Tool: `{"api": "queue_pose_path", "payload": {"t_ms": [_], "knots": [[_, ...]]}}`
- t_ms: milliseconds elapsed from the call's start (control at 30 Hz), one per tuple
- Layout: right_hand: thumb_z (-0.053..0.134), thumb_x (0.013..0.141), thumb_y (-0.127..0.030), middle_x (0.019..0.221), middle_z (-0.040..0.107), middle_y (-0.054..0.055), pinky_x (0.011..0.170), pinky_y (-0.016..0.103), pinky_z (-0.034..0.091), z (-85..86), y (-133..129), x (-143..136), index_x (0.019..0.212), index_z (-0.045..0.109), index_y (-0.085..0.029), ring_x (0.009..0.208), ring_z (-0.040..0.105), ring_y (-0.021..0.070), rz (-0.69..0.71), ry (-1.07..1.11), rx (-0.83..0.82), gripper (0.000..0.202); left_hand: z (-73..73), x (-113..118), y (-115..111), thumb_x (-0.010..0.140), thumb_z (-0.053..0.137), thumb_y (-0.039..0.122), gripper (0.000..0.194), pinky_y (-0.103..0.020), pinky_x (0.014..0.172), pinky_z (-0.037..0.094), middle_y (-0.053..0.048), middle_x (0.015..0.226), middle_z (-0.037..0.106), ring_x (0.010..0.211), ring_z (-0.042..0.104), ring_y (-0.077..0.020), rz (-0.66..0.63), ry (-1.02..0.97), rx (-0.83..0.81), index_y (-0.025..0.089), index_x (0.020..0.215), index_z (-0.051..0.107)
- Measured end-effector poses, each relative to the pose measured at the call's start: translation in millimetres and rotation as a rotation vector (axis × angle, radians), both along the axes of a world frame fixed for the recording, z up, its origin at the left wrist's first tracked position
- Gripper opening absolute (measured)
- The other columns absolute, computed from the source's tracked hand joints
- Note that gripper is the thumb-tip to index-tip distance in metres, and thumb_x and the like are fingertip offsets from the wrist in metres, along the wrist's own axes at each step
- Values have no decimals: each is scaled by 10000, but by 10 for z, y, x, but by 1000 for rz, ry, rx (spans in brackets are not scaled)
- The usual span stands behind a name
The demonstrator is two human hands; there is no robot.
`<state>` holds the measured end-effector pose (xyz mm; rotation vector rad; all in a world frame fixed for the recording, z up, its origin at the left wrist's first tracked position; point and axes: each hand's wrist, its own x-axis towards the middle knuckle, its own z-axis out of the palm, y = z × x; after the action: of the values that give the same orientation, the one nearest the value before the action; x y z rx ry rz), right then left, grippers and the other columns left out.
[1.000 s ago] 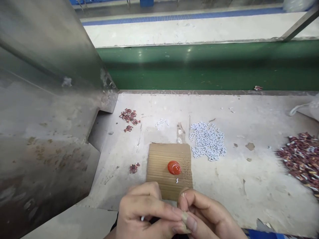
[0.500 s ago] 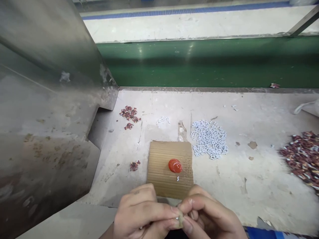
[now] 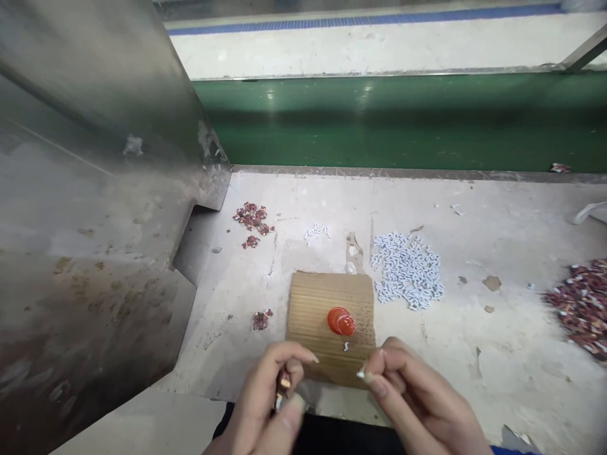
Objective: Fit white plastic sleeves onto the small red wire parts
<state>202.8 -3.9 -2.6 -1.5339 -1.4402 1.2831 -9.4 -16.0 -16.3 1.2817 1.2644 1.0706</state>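
Note:
My left hand (image 3: 263, 398) curls around a small dark red-brown piece (image 3: 282, 383) with yellow and white on it, its index finger stretched forward. My right hand (image 3: 417, 395) pinches a tiny white piece (image 3: 361, 374) between thumb and index finger, just over the front edge of a cardboard square (image 3: 308, 297). On the cardboard is a glossy orange-red blob (image 3: 341, 321). A small white S-shaped piece (image 3: 346, 346) lies just in front of the blob. A gap separates my two hands.
Light-blue S-shaped pieces (image 3: 408, 272) form a pile right of the cardboard. Red-brown pieces lie in a heap (image 3: 583, 306) at far right and small clusters (image 3: 251, 216) at left. A few white pieces (image 3: 317, 232) lie behind the cardboard. A metal panel (image 3: 95, 189) stands at left.
My hands, fingertips together half a second ago, are now apart. The red-brown piece now shows in my left hand and the white piece at my right fingertips. The view has shifted slightly.

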Motion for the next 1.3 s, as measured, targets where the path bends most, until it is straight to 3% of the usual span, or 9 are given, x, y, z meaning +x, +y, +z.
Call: {"api": "queue_pose_path", "payload": {"t_ms": [167,267,400,533,600,733,933,1100,1300], "knots": [[446,1104,-313,870,607,-3,608,277,490,-49,304,329,1020,630,-271,672,635,149,246,-462,167,206,3,-350,8,1074,448,515,298,-261,644,502,-15,868,648,699,609,-180,61,335,-258,310,1183,636],[409,1114,-305,869,618,5,545,289,490,-46,398,333,1030,604,-260,637,668,170,373,-654,284,218,25,-531,81,1063,478,495,267,-239,602,503,3,791,646,680,628,-180,-55,448,-301,292,1004,641],[367,1125,-301,776,590,-13,439,270,444,1,451,253,1039,573,-252,511,630,163,427,-769,483,228,39,-665,104,1081,456,420,243,-230,756,583,-16,995,723,893,728,-187,-179,492,-221,312,1097,674],[348,1131,-314,726,567,-19,404,272,426,48,468,221,991,567,-250,474,622,160,459,-830,557,267,45,-648,76,1088,426,357,243,-240,650,575,13,868,686,702,689,-168,-97,599,-197,315,1258,594],[335,1133,-317,716,562,-17,408,275,441,56,454,243,983,572,-246,485,637,164,475,-835,561,290,26,-629,96,1057,430,254,221,-275,638,575,-2,871,685,681,674,-182,-172,656,-84,283,1196,599],[350,1127,-336,778,617,5,421,261,488,26,396,348,1046,602,-244,512,677,151,456,-805,539,280,-74,-657,180,956,461,66,341,-403,822,627,-69,1056,758,939,751,-268,-340,710,178,248,1151,674],[418,1115,-409,849,661,13,465,228,537,-37,371,451,1044,623,-266,593,718,138,391,-707,460,260,-164,-761,164,953,644,99,150,-252,697,655,-17,899,811,771,787,-177,-141,596,195,227,1000,705],[436,1116,-312,912,653,18,548,246,549,-2,371,424,1100,607,-263,667,718,141,406,-701,365,178,-149,-824,137,898,758,111,157,-262,743,674,-5,880,827,820,800,-196,-43,469,278,261,875,798],[360,1127,-297,811,590,2,471,281,478,14,406,346,1030,581,-240,555,662,166,423,-799,464,248,-134,-871,31,810,876,366,125,-268,715,702,-16,928,846,800,819,-238,151,499,-72,315,924,865]]}}
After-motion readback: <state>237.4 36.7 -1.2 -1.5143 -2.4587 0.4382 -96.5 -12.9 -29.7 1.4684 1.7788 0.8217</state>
